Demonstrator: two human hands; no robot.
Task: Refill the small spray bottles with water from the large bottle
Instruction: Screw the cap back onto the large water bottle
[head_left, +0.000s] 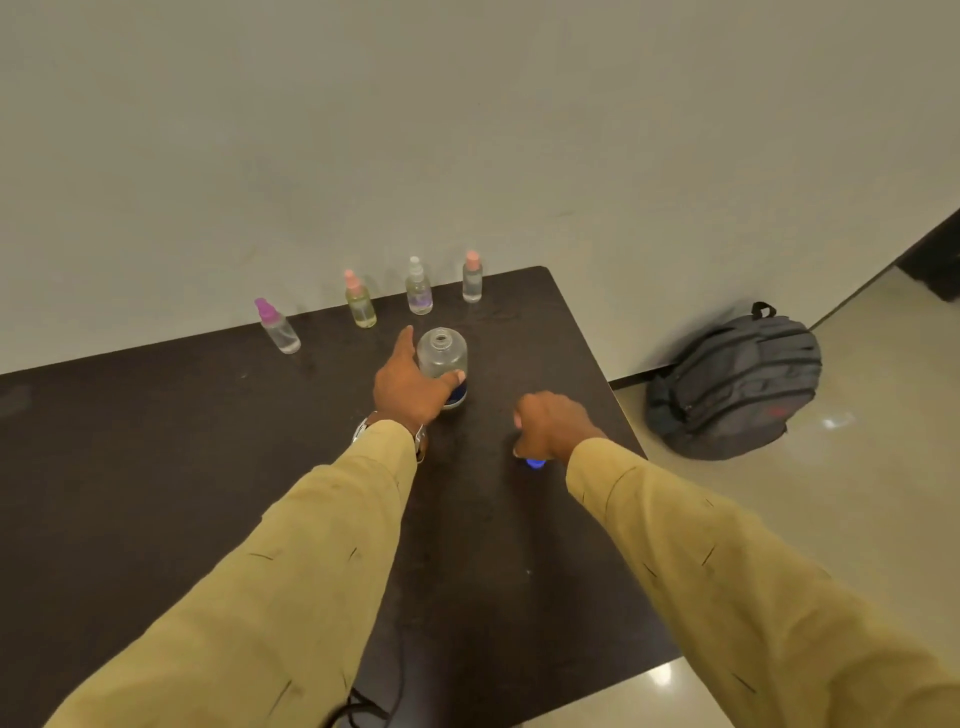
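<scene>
Head view hides the lower half of the large bottle (442, 353) behind my left hand (410, 389), which grasps it; my right hand (550, 423) is clenched over a mostly covered blue cap (535, 463). The bottle stands clear, uncapped and upright. Four small spray bottles (418, 291) stand beyond the grip, and the table (156, 441) edge runs just right of my right hand

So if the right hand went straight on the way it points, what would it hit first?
Probably the large clear open-necked bottle that the left hand grips: the right hand, holding a small blue cap, points diagonally at it across bare dark table. Depth is uncertain.
</scene>
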